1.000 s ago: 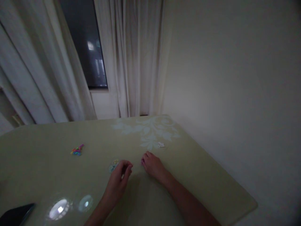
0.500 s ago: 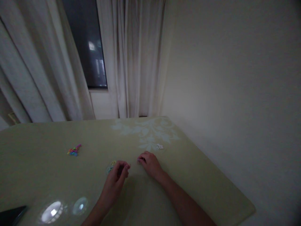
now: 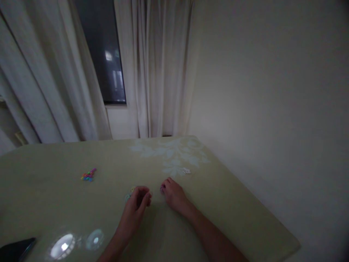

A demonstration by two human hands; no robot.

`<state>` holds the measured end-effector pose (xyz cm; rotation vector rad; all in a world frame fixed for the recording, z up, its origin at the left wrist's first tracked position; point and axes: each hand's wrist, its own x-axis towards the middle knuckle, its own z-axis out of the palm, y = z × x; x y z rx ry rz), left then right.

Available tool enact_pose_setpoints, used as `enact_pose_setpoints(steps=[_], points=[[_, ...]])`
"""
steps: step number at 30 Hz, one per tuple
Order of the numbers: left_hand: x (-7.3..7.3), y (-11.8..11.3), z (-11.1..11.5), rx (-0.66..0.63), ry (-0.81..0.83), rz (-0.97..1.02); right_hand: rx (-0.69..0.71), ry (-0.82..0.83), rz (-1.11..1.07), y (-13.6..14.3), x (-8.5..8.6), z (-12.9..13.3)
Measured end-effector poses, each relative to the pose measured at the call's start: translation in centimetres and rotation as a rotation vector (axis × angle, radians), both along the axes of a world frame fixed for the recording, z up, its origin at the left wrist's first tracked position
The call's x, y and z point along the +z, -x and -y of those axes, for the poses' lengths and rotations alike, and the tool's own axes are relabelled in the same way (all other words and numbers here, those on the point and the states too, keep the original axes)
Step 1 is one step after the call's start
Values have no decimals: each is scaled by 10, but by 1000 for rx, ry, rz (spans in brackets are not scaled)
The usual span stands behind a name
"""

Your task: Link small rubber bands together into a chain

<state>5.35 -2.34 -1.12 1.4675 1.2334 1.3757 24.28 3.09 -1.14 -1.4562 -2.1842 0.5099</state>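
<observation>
My left hand (image 3: pixel 136 204) is closed in a pinch just over the table; a tiny pale bit shows at its fingertips, too small to name. Partly behind that hand lies a small group of green and yellow ring-like pieces (image 3: pixel 128 196). My right hand (image 3: pixel 174 195), a short gap to the right, has its thumb and fingers pressed together on a small purple piece (image 3: pixel 162 188). Its exact kind is too blurred to tell. Beyond the right hand sit a few small white pieces (image 3: pixel 186 170).
Several small multicoloured pieces (image 3: pixel 88 175) are heaped on the left of the green table (image 3: pixel 54 203). A dark flat object (image 3: pixel 17 249) lies at the lower left corner, near round light reflections. The wall (image 3: pixel 259 109) borders the table's right side; curtains (image 3: pixel 152 72) hang behind.
The fingers of my right hand have drawn closer round the purple piece, which shows less clearly. My left hand keeps its pinch almost in place. The whole view has shifted slightly.
</observation>
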Motion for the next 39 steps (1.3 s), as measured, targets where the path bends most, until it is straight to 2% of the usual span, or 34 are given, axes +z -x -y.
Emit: enact_pose_setpoints(steps=[4, 8, 13, 20, 24, 28, 34, 39], points=[[-1, 3, 1, -12, 40, -19, 66, 98, -438, 1, 8, 12], [6, -3, 6, -31, 28, 5, 78, 103, -600, 6, 21, 28], [16, -7, 10, -66, 34, 80, 71, 38, -676, 14, 24, 37], [16, -6, 9, -87, 66, 169, 47, 50, -718, 17, 23, 39], [14, -4, 8, -25, 80, 163, 52, 97, -782, 15, 24, 38], [13, -1, 6, 60, 68, 156, 52, 75, -769, 12, 26, 35], [14, -2, 7, 83, 40, 118, 79, 23, -717, 10, 29, 36], [12, -2, 6, 93, 42, 116, 123, 47, -712, 9, 28, 37]])
